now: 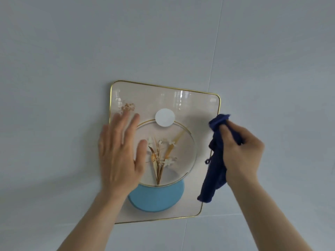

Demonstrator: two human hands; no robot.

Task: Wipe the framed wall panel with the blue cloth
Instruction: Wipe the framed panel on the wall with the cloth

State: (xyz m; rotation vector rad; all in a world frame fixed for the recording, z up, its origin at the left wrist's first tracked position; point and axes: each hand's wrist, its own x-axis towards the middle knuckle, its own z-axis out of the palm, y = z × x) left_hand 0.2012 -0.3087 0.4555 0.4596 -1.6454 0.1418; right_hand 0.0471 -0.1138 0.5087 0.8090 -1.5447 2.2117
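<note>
A gold-framed wall panel (197,105) with rounded corners hangs on the wall; it shows dried flowers in a circle, a white disc and a light blue shape. My left hand (119,153) lies flat, fingers spread, on the panel's left side and covers its left edge. My right hand (243,153) grips a bunched dark blue cloth (215,160) against the panel's right edge; the cloth hangs down below my fist. A brownish speckled patch (127,107) sits near the panel's upper left, just above my left fingertips.
The pale grey tiled wall (72,69) surrounds the panel on all sides, with thin tile seams running down at the right and across below the panel. Both forearms reach up from the bottom of the view.
</note>
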